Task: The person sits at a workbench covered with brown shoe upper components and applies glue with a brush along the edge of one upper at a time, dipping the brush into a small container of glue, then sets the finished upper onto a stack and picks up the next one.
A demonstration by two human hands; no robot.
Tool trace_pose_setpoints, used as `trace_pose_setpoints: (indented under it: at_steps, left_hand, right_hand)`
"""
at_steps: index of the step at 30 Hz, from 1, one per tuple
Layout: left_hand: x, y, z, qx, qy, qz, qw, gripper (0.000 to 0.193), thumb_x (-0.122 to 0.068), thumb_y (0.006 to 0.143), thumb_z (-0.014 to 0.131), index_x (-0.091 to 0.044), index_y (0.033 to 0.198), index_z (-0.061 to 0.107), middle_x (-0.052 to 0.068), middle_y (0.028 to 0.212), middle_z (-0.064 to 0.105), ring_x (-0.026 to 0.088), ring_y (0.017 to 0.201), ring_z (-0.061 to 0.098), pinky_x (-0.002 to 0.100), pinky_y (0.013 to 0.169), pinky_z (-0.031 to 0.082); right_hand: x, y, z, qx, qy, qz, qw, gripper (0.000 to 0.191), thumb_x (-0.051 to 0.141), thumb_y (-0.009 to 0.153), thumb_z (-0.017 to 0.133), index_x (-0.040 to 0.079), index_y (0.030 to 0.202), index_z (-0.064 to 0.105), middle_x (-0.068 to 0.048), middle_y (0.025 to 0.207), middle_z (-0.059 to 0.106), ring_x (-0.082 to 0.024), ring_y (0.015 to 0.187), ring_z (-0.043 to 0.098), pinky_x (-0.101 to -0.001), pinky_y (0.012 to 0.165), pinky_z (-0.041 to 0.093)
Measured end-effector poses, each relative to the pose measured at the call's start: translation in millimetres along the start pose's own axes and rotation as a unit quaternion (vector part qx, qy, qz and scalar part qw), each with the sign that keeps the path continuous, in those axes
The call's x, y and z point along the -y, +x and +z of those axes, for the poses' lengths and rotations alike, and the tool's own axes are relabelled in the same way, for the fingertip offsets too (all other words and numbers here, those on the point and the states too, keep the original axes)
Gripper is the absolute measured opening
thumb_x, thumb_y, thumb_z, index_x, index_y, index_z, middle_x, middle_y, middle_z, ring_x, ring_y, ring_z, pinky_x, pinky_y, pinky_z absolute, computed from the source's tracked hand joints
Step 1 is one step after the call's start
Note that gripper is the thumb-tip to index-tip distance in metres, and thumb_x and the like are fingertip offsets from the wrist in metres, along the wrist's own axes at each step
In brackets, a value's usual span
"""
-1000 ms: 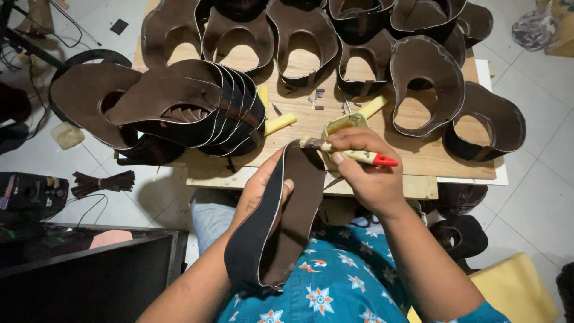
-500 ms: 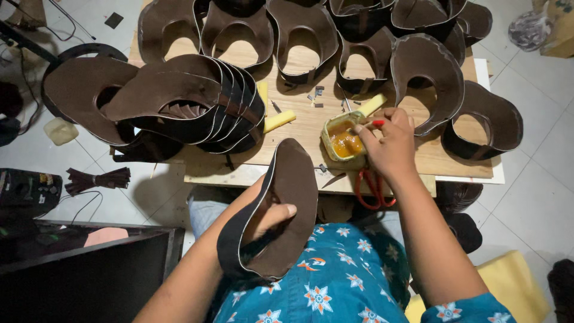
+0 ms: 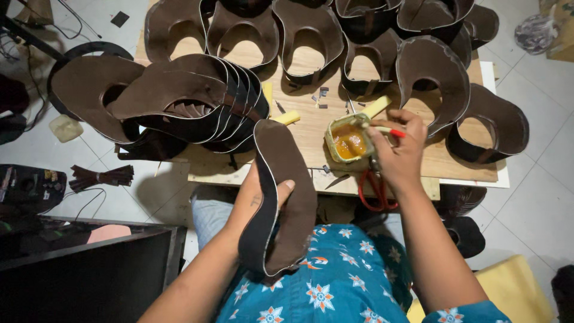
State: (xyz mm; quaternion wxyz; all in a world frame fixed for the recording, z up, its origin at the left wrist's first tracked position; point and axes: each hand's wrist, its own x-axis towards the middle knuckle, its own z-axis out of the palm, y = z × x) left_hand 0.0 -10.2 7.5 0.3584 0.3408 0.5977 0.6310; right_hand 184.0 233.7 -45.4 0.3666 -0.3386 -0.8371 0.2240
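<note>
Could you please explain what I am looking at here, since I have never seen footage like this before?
There is no machine: a person works with two bare hands, filmed by a camera on their head that looks down. The left hand holds a curved dark brown leather piece, thumb across its inner face. The right hand holds a red-handled brush at a small tin of amber glue. The tin stands on a low wooden board. Many similar brown leather pieces stand on and around the board, some stacked together. Red-handled scissors hang at the board's near edge, partly hidden by the wrist.
</note>
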Motion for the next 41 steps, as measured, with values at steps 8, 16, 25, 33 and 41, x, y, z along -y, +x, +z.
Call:
trace_pose_setpoints:
  at_steps: [8, 16, 25, 33, 41]
  left_hand:
    - [18.2, 5.7, 18.4, 0.048, -0.112, -0.149, 0.981, 0.030, -0.010, 0.091, 0.066, -0.001, 0.119, 0.059, 0.006, 0.090, 0.068, 0.013, 0.070, 0.061, 0.028, 0.057, 0.050]
    - [5.4, 1.5, 23.6, 0.099, -0.098, -0.069, 0.988, 0.056, -0.006, 0.087, 0.063, -0.004, 0.140, 0.044, 0.008, 0.121, 0.062, 0.018, 0.111, 0.061, 0.034, 0.096, 0.051]
    - [5.6, 2.1, 21.6, 0.119, -0.113, -0.106, 0.981, 0.059, -0.007, 0.088, 0.062, -0.003, 0.143, 0.042, 0.009, 0.120, 0.064, 0.019, 0.109, 0.063, 0.035, 0.096, 0.053]
    - [2.6, 3.3, 20.5, 0.124, -0.104, -0.097, 0.982, 0.058, -0.005, 0.087, 0.061, -0.002, 0.142, 0.044, 0.010, 0.122, 0.064, 0.019, 0.111, 0.063, 0.035, 0.098, 0.053]
    - [17.8, -2.0, 15.1, 0.100, -0.150, -0.091, 0.979, 0.050, -0.005, 0.091, 0.064, 0.001, 0.138, 0.051, 0.011, 0.122, 0.066, 0.020, 0.113, 0.063, 0.036, 0.099, 0.053]
  right_hand:
    - [54.7, -4.9, -18.5, 0.064, 0.415, 0.250, 0.872, 0.023, 0.010, 0.100, 0.066, -0.005, 0.117, 0.064, -0.016, 0.104, 0.075, -0.026, 0.093, 0.075, -0.0393, 0.087, 0.062]
    - [97.7, -0.5, -16.2, 0.081, 0.383, 0.079, 0.917, 0.015, 0.002, 0.104, 0.063, -0.004, 0.118, 0.063, -0.018, 0.118, 0.073, -0.024, 0.111, 0.070, -0.0383, 0.102, 0.058]
    - [102.0, 6.7, -14.6, 0.104, 0.386, 0.036, 0.916, 0.017, -0.003, 0.102, 0.061, -0.001, 0.119, 0.058, -0.018, 0.123, 0.068, -0.023, 0.117, 0.068, -0.0374, 0.106, 0.055]
    - [100.7, 16.3, -15.2, 0.141, 0.384, 0.038, 0.912, 0.015, -0.002, 0.101, 0.060, 0.001, 0.115, 0.056, -0.017, 0.122, 0.069, -0.022, 0.118, 0.066, -0.0372, 0.107, 0.053]
    - [66.6, -5.4, -9.8, 0.128, 0.392, 0.091, 0.907, 0.012, -0.001, 0.100, 0.061, 0.002, 0.110, 0.056, -0.016, 0.112, 0.071, -0.022, 0.107, 0.068, -0.0376, 0.101, 0.056]
